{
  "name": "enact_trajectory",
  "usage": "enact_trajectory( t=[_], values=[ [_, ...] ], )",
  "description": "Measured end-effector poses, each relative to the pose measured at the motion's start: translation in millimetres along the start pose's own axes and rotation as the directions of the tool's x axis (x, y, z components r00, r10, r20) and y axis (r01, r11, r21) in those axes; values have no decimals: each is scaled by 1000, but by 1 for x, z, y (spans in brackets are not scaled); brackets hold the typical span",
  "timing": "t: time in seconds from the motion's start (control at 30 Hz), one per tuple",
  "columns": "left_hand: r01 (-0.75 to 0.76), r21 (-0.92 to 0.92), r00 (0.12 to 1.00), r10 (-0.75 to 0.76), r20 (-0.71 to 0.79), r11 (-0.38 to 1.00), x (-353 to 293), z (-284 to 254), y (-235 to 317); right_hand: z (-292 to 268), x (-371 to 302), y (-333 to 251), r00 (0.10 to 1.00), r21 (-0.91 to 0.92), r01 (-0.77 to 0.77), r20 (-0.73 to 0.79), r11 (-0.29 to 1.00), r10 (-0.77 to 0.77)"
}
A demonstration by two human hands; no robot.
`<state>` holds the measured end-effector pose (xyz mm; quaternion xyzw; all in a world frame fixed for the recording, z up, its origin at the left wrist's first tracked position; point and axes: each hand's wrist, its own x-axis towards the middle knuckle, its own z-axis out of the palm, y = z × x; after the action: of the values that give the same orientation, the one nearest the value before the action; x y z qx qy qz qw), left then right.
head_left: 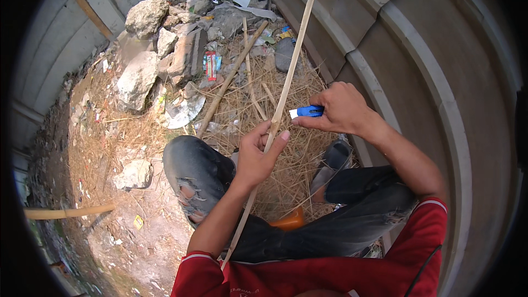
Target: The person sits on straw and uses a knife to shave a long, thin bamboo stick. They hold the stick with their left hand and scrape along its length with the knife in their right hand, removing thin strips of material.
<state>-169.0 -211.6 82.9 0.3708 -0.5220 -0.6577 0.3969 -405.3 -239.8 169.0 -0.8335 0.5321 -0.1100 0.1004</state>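
Observation:
A long, split bamboo strip (290, 71) slants up from my lap toward the far wall. My left hand (258, 157) is closed around it near its middle, the thumb lying along it just below a node. In my right hand (342, 108) is a blue utility knife (309, 111), its short bright blade pointing left. The blade is beside the strip, close to the node, with a small gap between them. Cut straw and shavings (286, 173) cover the ground beneath both hands.
Corrugated brown sheeting (407, 60) curves along my right side. Broken rocks (137, 80) and litter are heaped at the far left. Bamboo poles (231, 80) lie ahead, and another pole (69, 212) juts in at left. Something orange (289, 220) sits under my leg.

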Motion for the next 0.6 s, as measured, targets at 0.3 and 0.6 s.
enact_trajectory(
  t=[0.3,0.6],
  values=[
    [59,89,998,-58,-18,994,4,-3,-3,-5,-6,10,1000,77,-9,-10,997,10],
    [-16,209,999,24,-37,978,7,-1,-6,31,-9,-2,997,226,-73,48,971,64]
  ],
)
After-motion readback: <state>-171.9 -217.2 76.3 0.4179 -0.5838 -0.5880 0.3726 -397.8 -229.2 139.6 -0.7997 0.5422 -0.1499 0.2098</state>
